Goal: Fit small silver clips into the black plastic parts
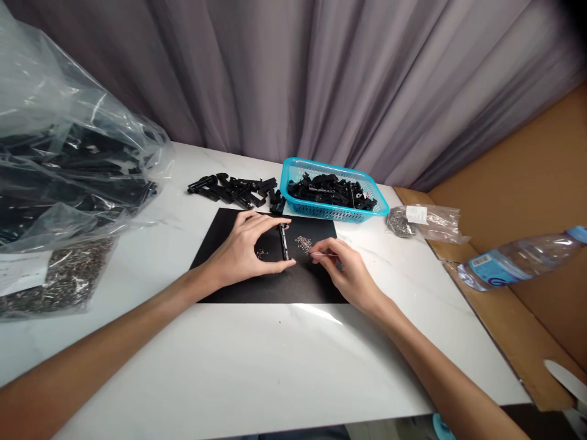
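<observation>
Plastic bar [284,241], slim, black, pale-streaked, is being gripped by wide-spread left hand [241,250]; right hand [343,264] is pinching something thin [326,255]. Blue plastic basket [330,211] is holding black parts [323,190].

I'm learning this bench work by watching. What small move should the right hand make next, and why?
Probably pick one piece from the pile of small metal pieces: the right hand is right beside that pile, while the left hand holds a black part up over the black mat. Whether the right hand already has a piece is too small to tell.
</observation>
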The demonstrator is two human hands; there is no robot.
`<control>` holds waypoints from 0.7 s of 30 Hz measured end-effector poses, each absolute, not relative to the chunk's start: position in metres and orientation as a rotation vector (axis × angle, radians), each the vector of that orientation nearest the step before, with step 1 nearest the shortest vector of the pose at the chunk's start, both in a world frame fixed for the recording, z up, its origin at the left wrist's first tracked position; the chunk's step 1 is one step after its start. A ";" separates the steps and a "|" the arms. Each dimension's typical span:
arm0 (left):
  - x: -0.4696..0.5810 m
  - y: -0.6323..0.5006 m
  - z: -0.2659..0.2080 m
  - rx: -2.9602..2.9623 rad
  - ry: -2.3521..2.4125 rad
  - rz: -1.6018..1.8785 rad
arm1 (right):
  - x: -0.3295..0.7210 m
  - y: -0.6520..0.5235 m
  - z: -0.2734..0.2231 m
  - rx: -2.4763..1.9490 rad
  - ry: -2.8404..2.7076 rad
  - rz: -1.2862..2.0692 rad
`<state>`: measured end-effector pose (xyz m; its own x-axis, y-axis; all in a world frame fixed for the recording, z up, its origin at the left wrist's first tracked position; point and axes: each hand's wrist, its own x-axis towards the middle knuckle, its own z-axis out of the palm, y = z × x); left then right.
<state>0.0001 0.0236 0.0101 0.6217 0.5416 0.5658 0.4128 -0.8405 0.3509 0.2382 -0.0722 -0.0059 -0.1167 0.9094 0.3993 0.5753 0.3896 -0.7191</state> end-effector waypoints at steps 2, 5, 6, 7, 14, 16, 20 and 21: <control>0.000 0.023 0.008 2.626 0.783 0.904 | 0.239 -0.071 -0.005 -1.314 -1.757 0.553; 0.000 0.021 0.006 2.545 0.812 0.763 | 0.238 -0.069 -0.004 -1.306 -1.746 0.539; 0.000 0.020 0.006 2.523 0.810 0.731 | 0.238 -0.068 -0.004 -1.299 -1.754 0.537; 0.001 0.019 0.006 2.506 0.803 0.706 | 0.237 -0.068 -0.004 -1.295 -1.754 0.548; 0.006 0.007 0.009 2.466 0.750 0.630 | 0.237 -0.069 -0.005 -1.408 -1.616 0.614; 0.008 0.006 0.008 2.457 0.746 0.600 | 0.238 -0.069 -0.005 -1.451 -1.646 0.554; 0.009 0.007 0.008 2.470 0.765 0.570 | 0.240 -0.069 -0.007 -1.457 -1.653 0.569; 0.009 0.007 0.008 2.478 0.772 0.570 | 0.240 -0.069 -0.007 -1.445 -1.651 0.590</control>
<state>0.0092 0.0071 0.0077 0.7541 0.6106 0.2419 0.4110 -0.7260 0.5514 0.2396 -0.0685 -0.0068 0.0207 0.9588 0.2832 0.5620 0.2231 -0.7965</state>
